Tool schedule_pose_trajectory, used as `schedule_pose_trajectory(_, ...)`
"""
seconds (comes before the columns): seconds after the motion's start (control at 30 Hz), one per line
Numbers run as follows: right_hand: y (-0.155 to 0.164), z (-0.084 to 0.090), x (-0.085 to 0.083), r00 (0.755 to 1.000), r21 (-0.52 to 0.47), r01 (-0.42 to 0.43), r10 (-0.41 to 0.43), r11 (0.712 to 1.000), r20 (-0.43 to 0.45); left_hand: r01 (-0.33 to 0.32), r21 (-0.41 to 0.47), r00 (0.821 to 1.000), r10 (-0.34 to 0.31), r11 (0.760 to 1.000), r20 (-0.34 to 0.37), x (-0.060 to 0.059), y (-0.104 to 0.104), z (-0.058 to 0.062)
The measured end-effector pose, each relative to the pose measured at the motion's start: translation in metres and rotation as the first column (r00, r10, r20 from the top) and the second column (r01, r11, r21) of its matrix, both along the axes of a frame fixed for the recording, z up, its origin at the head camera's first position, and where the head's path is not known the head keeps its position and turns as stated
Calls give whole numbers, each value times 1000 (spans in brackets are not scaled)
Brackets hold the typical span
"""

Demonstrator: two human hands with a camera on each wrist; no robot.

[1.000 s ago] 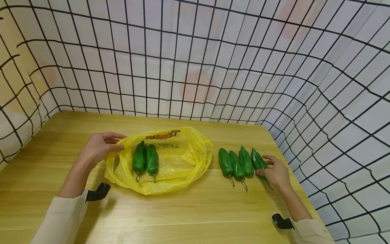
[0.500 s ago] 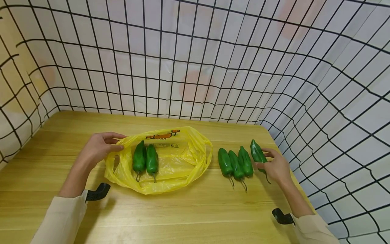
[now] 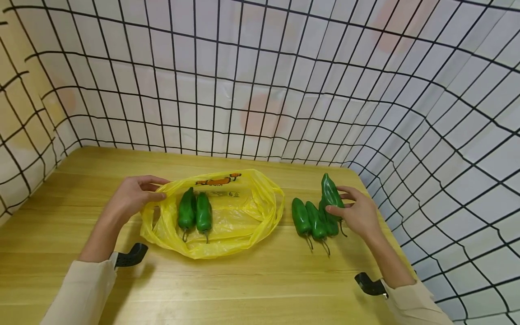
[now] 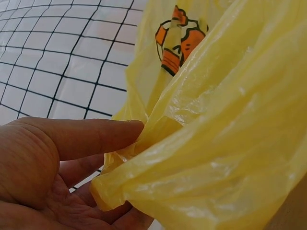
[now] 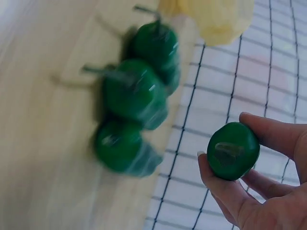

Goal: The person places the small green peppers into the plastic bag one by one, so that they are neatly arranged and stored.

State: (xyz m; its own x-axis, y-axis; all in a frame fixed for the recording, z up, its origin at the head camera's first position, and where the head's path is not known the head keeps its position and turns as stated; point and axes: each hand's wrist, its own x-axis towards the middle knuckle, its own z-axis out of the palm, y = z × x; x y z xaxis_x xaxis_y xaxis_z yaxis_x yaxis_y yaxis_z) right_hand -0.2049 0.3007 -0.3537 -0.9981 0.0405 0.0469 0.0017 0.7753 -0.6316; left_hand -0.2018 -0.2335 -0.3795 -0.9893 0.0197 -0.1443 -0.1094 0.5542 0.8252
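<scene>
My left hand point(image 3: 136, 196) pinches the left rim of a thin yellow plastic bag point(image 3: 239, 221), thumb point(image 4: 100, 136) in front and fingers behind. Inside the bag's open mouth lie two green peppers point(image 3: 187, 210), side by side with stems toward me. On the right, my right hand point(image 3: 359, 212) grips another green pepper point(image 3: 331, 192) between thumb and fingers, stem pointing down toward me. In the right wrist view this held pepper point(image 5: 233, 151) shows end-on, apart from the table. Three more green peppers point(image 3: 300, 216) lie in a row beside it, the rightmost partly hidden behind it.
The wooden table point(image 3: 243, 289) ends at a white wall covering with a black grid point(image 3: 260, 90), which also rises along both sides. Black wrist-worn devices point(image 3: 132, 255) stick out at both cream sleeves.
My right hand has lifted the rightmost pepper and moved it left and away from me, so it overlaps its neighbour in view. The left hand and bag stay put.
</scene>
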Motion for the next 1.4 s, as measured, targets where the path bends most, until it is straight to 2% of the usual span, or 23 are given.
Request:
schedule_pose_trajectory(0.2,-25,10,2,999,-19,-49,49,999,-16,1,1,1000,-1,1000,-2,1,0,1)
schedule_pose_trajectory(1.07,-93,15,-5,990,-114,-141,139,983,-28,8,8,1000,-8,1000,-21,0,1,0)
schedule_pose_trajectory(1.4,-131,19,-5,966,-121,-255,249,959,-63,12,18,1000,-12,1000,-10,0,0,2)
